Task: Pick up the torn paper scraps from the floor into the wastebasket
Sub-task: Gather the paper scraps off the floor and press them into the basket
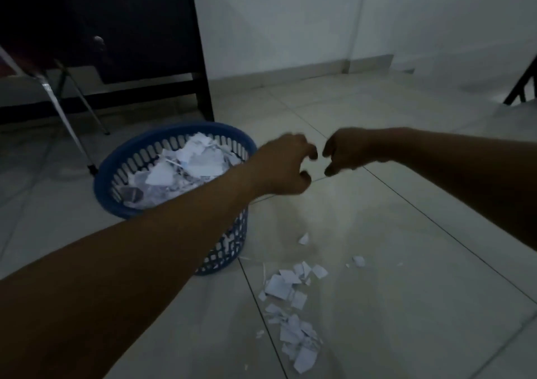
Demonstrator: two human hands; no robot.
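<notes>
Nearest the viewer, torn paper scraps [293,314] lie scattered in a loose band on the pale tiled floor [406,291], just right of the wastebasket's foot. The blue slotted wastebasket [162,140] stands upright on the tiles, already heaped with white scraps to its rim. Above and beyond it, both bare forearms reach forward. The left hand [286,166] and right hand [345,151] meet fingertip to fingertip in mid-air beside the basket's right edge; fingers of each curl inward, yet whether either holds paper cannot be told, for the frame is dim and blurred. Behind stand a dark desk [130,29], chair legs [75,134] and the white wall [319,15].
</notes>
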